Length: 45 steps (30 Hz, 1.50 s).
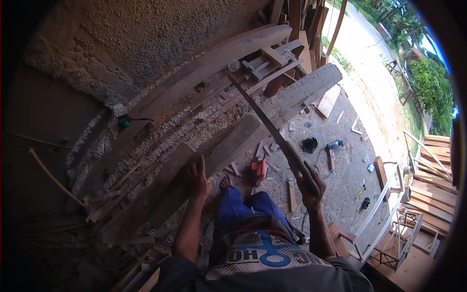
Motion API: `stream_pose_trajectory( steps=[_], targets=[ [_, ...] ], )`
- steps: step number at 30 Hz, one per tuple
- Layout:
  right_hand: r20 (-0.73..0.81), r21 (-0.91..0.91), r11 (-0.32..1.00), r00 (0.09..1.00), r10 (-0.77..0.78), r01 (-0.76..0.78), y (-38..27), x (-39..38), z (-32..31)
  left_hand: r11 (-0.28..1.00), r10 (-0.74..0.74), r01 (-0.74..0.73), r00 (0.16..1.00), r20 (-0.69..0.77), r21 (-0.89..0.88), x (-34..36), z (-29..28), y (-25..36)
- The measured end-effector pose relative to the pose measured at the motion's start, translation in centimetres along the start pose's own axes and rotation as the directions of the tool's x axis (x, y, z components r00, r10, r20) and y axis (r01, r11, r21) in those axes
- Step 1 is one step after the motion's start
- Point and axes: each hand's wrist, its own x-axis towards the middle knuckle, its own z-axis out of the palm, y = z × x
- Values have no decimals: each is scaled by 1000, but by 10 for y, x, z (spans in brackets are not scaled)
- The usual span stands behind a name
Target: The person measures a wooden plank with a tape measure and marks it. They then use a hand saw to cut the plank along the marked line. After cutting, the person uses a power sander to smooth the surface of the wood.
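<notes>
My left hand (197, 180) rests with fingers apart on a weathered wooden board (171, 173) at left of centre, beside a greyer plank (231, 141) that runs up to the right. My right hand (311, 187) is closed around the lower end of a long, narrow, dark strip (261, 114), which looks like wood and slants up and left across the planks, its thin end near a wooden jig (262, 63). Whether that far end touches anything I cannot tell.
Below, the littered floor (326, 160) holds a red tool (258, 170), a blue cylindrical tool (334, 144) and offcuts. A rough wall (136, 34) is top left. At right are stacked boards (433, 185), metal frames (404, 233) and a sunlit path (369, 58).
</notes>
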Motion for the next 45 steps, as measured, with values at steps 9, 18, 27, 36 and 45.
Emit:
stream_pose_trajectory(
  steps=[9,18,27,36,45],
  targets=[
    [125,97,993,989,-76,64,25,5,11,879,-73,-148,898,-435,-453,122,20,114],
    [245,191,968,947,-210,165,96,-6,-8,986,-58,95,967,-248,137,169,51,158],
    [324,322,947,939,-114,4,108,0,-17,994,-77,86,988,-130,66,174,43,159],
    [288,285,957,947,-145,60,133,-53,-67,867,-387,293,905,-174,-402,167,45,171],
    [385,238,970,913,-136,44,107,-39,-97,856,-423,320,886,-192,-407,172,40,162]
  ],
)
